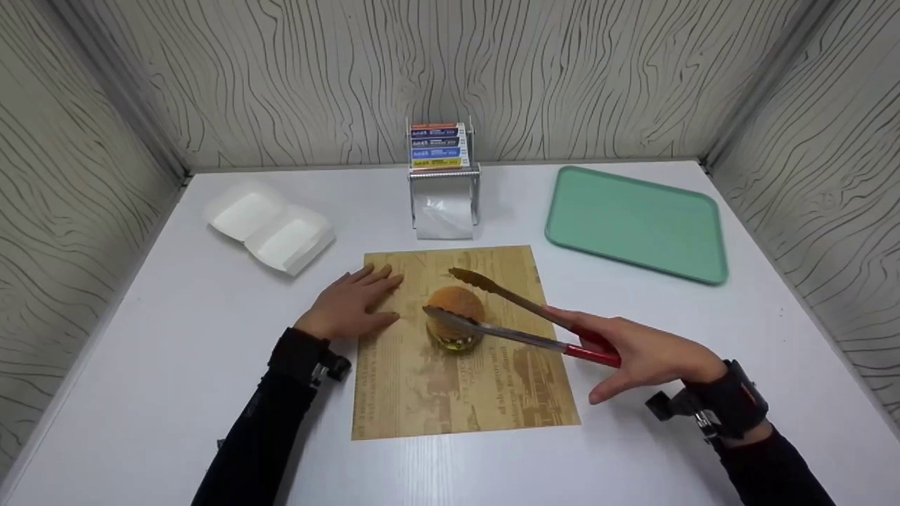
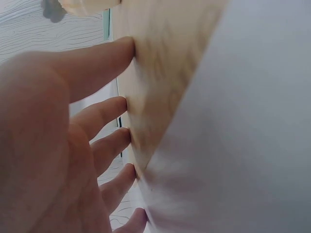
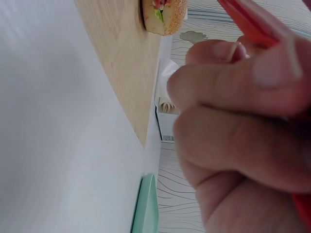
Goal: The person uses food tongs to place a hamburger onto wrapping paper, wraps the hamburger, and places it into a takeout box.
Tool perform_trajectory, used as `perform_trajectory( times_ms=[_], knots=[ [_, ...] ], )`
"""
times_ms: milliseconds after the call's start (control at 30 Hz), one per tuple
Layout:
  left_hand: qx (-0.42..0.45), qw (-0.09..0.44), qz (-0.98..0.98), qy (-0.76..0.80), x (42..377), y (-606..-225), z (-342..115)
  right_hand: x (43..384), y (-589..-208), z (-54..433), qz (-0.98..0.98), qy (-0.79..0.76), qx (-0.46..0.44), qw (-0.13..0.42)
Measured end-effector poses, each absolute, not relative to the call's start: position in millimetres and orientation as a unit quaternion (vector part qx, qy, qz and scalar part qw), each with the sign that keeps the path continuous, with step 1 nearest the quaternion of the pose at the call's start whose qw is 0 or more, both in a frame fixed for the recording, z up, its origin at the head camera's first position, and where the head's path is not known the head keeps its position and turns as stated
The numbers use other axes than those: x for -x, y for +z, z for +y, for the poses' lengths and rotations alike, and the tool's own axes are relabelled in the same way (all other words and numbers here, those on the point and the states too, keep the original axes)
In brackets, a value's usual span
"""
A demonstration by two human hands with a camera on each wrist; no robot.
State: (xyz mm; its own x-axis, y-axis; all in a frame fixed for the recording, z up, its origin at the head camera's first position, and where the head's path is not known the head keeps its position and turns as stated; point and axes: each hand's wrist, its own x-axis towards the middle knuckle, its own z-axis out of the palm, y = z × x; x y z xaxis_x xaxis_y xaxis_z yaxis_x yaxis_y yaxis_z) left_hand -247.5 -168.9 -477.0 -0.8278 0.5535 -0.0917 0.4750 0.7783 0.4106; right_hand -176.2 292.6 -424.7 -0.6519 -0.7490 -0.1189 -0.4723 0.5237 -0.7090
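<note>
A sesame-topped burger [image 1: 457, 296] with green filling sits near the middle of a tan printed paper sheet [image 1: 415, 400]. My left hand [image 1: 351, 306] rests at the sheet's left edge, fingers spread and nearly straight; in the left wrist view its fingertips touch the paper. With my right hand [image 1: 657, 351] I hold metal tongs [image 1: 524, 339] by their red handles. Their arms stand apart: the near one overlaps the burger in the head view, the far one reaches past its back right. The right wrist view shows the burger's cut-side filling beyond my curled fingers.
A white clamshell box [image 1: 285, 235] lies unfolded at the back left. At the back centre stands a metal dispenser [image 1: 444, 186] with a roll and coloured labels. A green tray [image 1: 636, 218] lies at the back right. Patterned walls [image 1: 422, 63] enclose the white table [image 1: 169, 337].
</note>
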Motion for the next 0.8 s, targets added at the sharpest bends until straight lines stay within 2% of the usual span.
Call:
perform_trajectory(
  times_ms=[100,267,400,800],
  knots=[
    [-0.276,0.105,0.936,0.191,248.0,-477.5,-169.1,176.7,-422.3,296.4,0.851,-0.35,0.348,0.181],
    [-0.277,0.107,0.936,0.191,248.2,-477.9,-169.8,178.2,-415.8,308.0,0.885,-0.355,0.291,0.08],
    [-0.276,0.11,0.936,0.19,249.1,-477.8,-169.7,183.6,-411.4,320.3,0.908,-0.349,0.229,0.025],
    [-0.274,0.107,0.939,0.18,251.0,-477.8,-169.4,214.8,-430.0,350.4,0.916,-0.388,0.063,-0.085]
  ],
)
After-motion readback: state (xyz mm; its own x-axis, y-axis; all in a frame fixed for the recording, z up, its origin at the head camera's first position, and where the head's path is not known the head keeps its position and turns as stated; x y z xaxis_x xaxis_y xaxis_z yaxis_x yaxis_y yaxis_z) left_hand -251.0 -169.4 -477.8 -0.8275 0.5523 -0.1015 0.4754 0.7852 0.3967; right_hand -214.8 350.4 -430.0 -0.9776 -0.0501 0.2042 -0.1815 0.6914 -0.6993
